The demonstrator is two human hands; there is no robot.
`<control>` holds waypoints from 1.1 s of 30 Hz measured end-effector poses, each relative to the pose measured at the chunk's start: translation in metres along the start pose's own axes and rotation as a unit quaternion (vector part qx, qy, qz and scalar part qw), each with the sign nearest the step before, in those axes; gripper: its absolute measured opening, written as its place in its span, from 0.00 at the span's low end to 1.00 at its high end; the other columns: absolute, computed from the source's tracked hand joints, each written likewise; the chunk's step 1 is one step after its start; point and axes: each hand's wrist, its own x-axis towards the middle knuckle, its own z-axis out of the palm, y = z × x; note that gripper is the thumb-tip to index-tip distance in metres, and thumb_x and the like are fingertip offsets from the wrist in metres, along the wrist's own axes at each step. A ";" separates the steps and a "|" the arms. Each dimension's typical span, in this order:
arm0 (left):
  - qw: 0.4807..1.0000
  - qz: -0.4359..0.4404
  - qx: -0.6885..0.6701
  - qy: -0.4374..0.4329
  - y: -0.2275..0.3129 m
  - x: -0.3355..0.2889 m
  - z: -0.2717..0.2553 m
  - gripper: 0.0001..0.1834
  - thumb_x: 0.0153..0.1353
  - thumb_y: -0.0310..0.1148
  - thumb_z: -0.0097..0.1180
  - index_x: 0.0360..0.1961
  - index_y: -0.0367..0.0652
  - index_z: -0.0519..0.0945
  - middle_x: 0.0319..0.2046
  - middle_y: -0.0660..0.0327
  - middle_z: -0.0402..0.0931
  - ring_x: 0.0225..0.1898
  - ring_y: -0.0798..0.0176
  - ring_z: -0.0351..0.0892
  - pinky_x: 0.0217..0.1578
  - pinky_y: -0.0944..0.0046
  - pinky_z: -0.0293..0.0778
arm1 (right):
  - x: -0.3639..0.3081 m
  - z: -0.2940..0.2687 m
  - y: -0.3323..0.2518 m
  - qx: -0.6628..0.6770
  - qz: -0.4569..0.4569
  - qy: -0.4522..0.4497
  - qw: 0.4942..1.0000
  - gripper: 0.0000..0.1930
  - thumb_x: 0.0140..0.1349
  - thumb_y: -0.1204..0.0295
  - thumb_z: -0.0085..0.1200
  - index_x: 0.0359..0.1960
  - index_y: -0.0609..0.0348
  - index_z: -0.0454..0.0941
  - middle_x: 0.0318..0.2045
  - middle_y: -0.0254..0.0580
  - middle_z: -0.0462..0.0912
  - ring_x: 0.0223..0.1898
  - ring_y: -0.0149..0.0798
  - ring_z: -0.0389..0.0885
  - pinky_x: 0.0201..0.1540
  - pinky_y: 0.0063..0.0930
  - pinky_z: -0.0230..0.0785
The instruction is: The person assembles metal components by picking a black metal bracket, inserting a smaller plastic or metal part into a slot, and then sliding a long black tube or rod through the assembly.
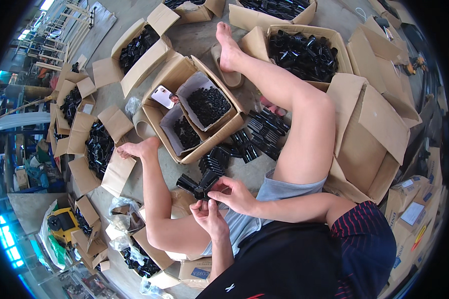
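Note:
A black branched tube fitting is held up between my thighs. My right hand grips it from the right side with closed fingers. Just below, my left hand has its thumb and fingers pinched together near the fitting's lower end; whatever they pinch is too small to make out. Ahead of my hands, rows of black fittings lie on the floor. Beyond them stands a cardboard box holding two smaller open boxes of small black parts, with a phone at its left corner.
Open cartons of black parts stand around me, including a large pile at the far right and a carton on the left. An open carton is beside my right leg. A yellow-and-black case is at the lower left.

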 end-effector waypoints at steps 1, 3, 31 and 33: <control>1.000 -0.003 -0.007 0.005 0.002 0.001 0.003 0.14 0.67 0.20 0.59 0.48 0.46 0.69 0.45 0.62 0.79 0.47 0.68 0.81 0.48 0.64 0.81 | 0.000 0.000 -0.002 0.016 -0.002 -0.003 1.000 0.08 0.67 0.74 0.62 0.44 0.63 0.82 0.38 0.35 0.86 0.40 0.24 0.82 0.44 0.22 0.75; 1.000 -0.010 -0.002 0.012 0.006 0.005 0.006 0.16 0.65 0.15 0.57 0.47 0.45 0.67 0.46 0.60 0.78 0.46 0.69 0.80 0.49 0.67 0.78 | 0.007 0.000 0.004 0.032 0.005 -0.013 0.999 0.08 0.67 0.73 0.62 0.45 0.62 0.82 0.38 0.35 0.86 0.40 0.25 0.82 0.45 0.22 0.75; 0.963 -0.042 0.186 -0.191 -0.002 0.080 0.092 0.19 0.62 0.13 0.60 0.44 0.42 0.65 0.45 0.54 0.81 0.49 0.67 0.81 0.50 0.69 0.76 | 0.042 -0.064 -0.016 0.046 -0.133 0.174 0.975 0.06 0.68 0.76 0.60 0.44 0.63 0.81 0.39 0.34 0.80 0.42 0.26 0.80 0.44 0.21 0.74; 0.952 -0.043 0.209 -0.219 -0.004 0.088 0.108 0.19 0.62 0.14 0.61 0.44 0.43 0.65 0.45 0.54 0.81 0.49 0.67 0.81 0.49 0.69 0.76 | 0.046 -0.066 -0.012 0.166 -0.112 0.172 0.964 0.05 0.71 0.74 0.58 0.44 0.61 0.80 0.40 0.33 0.81 0.42 0.23 0.79 0.43 0.20 0.73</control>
